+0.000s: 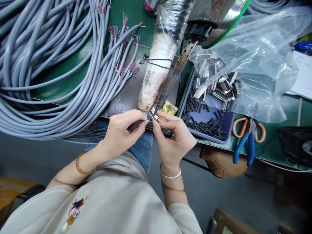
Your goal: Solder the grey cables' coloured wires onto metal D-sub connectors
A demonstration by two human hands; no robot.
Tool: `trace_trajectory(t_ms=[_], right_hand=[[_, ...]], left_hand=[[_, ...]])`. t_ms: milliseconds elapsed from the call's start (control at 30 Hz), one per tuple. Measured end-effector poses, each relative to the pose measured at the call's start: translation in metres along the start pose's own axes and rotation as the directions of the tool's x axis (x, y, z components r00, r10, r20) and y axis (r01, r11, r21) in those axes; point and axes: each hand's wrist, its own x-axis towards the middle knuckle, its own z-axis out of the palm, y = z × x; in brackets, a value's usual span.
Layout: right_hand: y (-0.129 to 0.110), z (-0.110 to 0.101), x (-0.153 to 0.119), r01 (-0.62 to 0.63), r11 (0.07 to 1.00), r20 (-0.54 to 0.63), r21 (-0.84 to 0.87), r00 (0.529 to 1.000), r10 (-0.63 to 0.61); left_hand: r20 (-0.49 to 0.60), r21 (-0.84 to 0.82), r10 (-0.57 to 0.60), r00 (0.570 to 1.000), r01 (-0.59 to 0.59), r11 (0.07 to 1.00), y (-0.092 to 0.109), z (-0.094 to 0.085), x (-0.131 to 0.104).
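Observation:
My left hand [125, 130] pinches the stripped end of a cable, where thin coloured wires [148, 115] fan out between the fingertips. Facing it, my right hand [174, 135] grips a small metal multi-pin connector [155, 114] between thumb and fingers. Wires and connector meet at the tip of a soldering iron [168, 84] that slants down from above. Just left of the iron, the mouth of a plastic-wrapped tube [156, 70] hangs over my fingers. Behind the right fingertips lies a small yellow packet [169, 108]. Exactly which wires touch the pins is too small to tell.
Bundles of grey cable [80, 107] with stripped ends fill the left side. To the right, a blue tray [225, 136] holds black sleeves [204, 125] and metal connectors [223, 86] under a clear plastic bag [265, 71]. Blue-handled cutters [248, 139] lie at the table's front edge.

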Motion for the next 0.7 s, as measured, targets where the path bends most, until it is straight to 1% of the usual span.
trace_trajectory(t_ms=[167, 267, 433, 567, 633, 700], right_hand=[[-0.003, -0.001, 0.005, 0.02, 0.999, -0.022, -0.025, 1.0, -0.02], [-0.006, -0.003, 0.006, 0.033, 0.999, -0.016, -0.043, 0.999, -0.034], [-0.007, -0.005, 0.001, 0.061, 0.995, -0.003, -0.079, 0.998, -0.062], [-0.003, -0.004, 0.0, 0.1, 0.99, 0.053, -0.102, 0.994, -0.095], [-0.002, -0.005, 0.0, 0.087, 0.992, 0.078, -0.089, 0.994, -0.08], [-0.001, -0.012, -0.002, 0.019, 0.999, 0.093, -0.044, 0.996, -0.015]], left_hand=[[-0.041, 0.054, 0.093, 0.995, -0.091, 0.994, 0.003, 0.001, 0.001], [-0.039, 0.058, 0.112, 0.993, -0.11, 0.992, 0.005, 0.0, 0.002], [-0.011, 0.009, 0.026, 1.0, -0.026, 1.0, 0.004, -0.002, 0.001], [0.022, -0.032, -0.044, 0.999, 0.044, 0.999, 0.002, -0.001, 0.0], [0.041, -0.073, -0.089, 0.995, 0.091, 0.993, 0.001, 0.0, -0.001], [0.078, -0.121, -0.141, 0.987, 0.15, 0.981, 0.0, 0.001, -0.004]])
